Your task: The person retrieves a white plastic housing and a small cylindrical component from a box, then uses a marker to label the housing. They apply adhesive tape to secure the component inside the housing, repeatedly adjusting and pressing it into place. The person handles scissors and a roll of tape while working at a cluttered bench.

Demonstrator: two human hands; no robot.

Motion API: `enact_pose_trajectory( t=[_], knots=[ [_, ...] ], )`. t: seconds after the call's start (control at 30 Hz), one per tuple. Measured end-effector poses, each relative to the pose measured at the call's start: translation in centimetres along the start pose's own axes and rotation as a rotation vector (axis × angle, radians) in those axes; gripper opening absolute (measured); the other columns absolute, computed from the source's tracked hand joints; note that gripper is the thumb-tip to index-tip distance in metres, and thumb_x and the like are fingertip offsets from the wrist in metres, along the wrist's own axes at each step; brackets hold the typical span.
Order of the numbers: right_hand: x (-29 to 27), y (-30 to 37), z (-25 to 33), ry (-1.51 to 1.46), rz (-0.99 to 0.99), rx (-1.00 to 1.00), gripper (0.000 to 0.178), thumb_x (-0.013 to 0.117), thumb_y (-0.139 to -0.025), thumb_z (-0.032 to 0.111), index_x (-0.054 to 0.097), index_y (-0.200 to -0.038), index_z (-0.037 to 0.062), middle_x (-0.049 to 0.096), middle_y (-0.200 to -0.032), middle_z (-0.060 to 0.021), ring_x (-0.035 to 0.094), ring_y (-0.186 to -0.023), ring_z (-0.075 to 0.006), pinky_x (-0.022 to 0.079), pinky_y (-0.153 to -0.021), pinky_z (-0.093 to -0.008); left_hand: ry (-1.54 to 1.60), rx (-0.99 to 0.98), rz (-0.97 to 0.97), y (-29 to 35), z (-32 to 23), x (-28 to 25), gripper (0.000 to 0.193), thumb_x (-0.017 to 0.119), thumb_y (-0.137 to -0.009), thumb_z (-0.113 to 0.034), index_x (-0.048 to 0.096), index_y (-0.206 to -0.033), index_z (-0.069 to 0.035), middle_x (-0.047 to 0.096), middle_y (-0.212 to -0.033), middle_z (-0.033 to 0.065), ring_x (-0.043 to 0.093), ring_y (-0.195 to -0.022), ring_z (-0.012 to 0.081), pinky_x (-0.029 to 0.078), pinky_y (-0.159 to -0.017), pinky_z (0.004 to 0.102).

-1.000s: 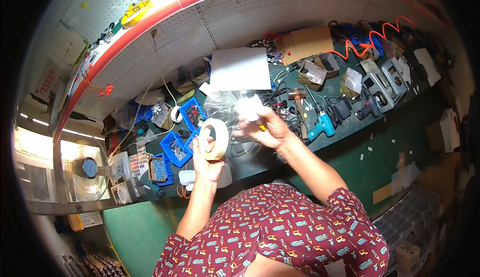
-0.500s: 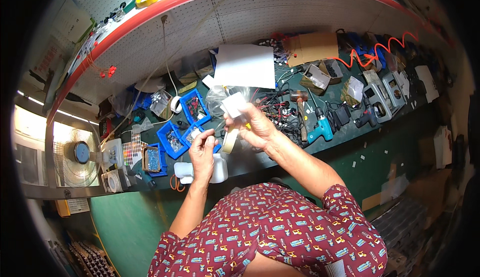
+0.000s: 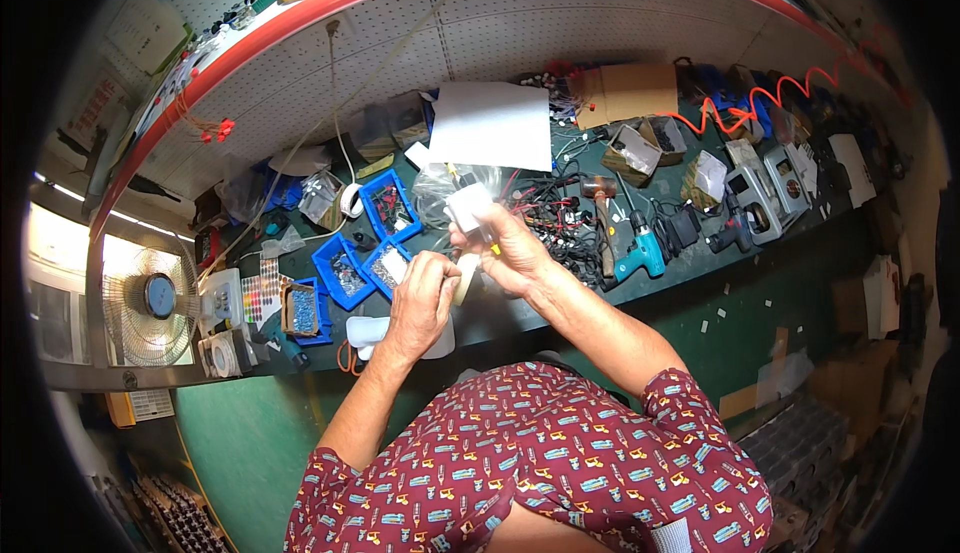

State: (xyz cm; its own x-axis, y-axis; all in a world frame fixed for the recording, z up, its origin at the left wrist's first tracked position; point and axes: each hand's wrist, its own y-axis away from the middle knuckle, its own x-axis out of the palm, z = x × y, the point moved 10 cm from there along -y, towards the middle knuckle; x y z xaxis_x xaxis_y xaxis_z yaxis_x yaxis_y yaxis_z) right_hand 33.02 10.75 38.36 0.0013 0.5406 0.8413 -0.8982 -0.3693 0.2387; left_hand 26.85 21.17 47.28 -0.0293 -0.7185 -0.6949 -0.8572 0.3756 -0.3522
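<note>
My right hand [image 3: 513,253] is closed around a small white box-shaped piece [image 3: 467,207], held up over the bench. A cream roll of tape [image 3: 466,279] hangs from the same hand, below the white piece. My left hand [image 3: 422,301] has its fingers pinched together against the left edge of that roll; what lies between the fingertips is too small to make out. Under my left wrist a whitish translucent plastic container [image 3: 440,337] shows in part. Clear plastic bags [image 3: 432,189] lie behind the white piece.
Blue bins of small parts [image 3: 340,275] stand left of my hands. A cable tangle [image 3: 565,218], a hammer [image 3: 603,228] and a teal cordless drill [image 3: 643,250] lie to the right. A white sheet [image 3: 490,125] rests at the back. At far left stands a fan [image 3: 158,296].
My left hand has moved up and to the right, from beside the roll of tape to its edge, and its fingers have closed. My right hand holds nearly still.
</note>
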Motion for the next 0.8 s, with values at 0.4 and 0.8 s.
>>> enact_pose_trajectory(
  t=[0.4, 0.8],
  knots=[
    [-2.7, -0.2, -1.6, -0.215, -0.099, 0.101, 0.032, 0.069, -0.092, 0.028, 0.062, -0.118, 0.0111, 0.069, -0.099, -0.0048, 0.070, -0.083, -0.0188, 0.058, -0.077, -0.0473, 0.274, 0.127, -0.297, 3.0, 0.2, -0.3, 0.009, 0.056, -0.100, -0.003, 0.049, -0.105, -0.002, 0.056, -0.098, 0.0148, 0.056, -0.089, 0.0262, 0.047, -0.085, 0.0359],
    [-1.0, 2.4, -0.5, -0.087, 0.108, 0.100, 0.040, 0.072, -0.090, 0.036, 0.063, -0.120, 0.0106, 0.070, -0.103, -0.0060, 0.068, -0.092, -0.0181, 0.056, -0.078, -0.0491, 0.643, -0.209, -0.263, 2.1, 2.5, 1.5, 0.014, 0.050, -0.107, -0.015, 0.047, -0.109, -0.002, 0.059, -0.093, 0.0063, 0.056, -0.084, 0.0108, 0.048, -0.078, 0.0265]
  ],
)
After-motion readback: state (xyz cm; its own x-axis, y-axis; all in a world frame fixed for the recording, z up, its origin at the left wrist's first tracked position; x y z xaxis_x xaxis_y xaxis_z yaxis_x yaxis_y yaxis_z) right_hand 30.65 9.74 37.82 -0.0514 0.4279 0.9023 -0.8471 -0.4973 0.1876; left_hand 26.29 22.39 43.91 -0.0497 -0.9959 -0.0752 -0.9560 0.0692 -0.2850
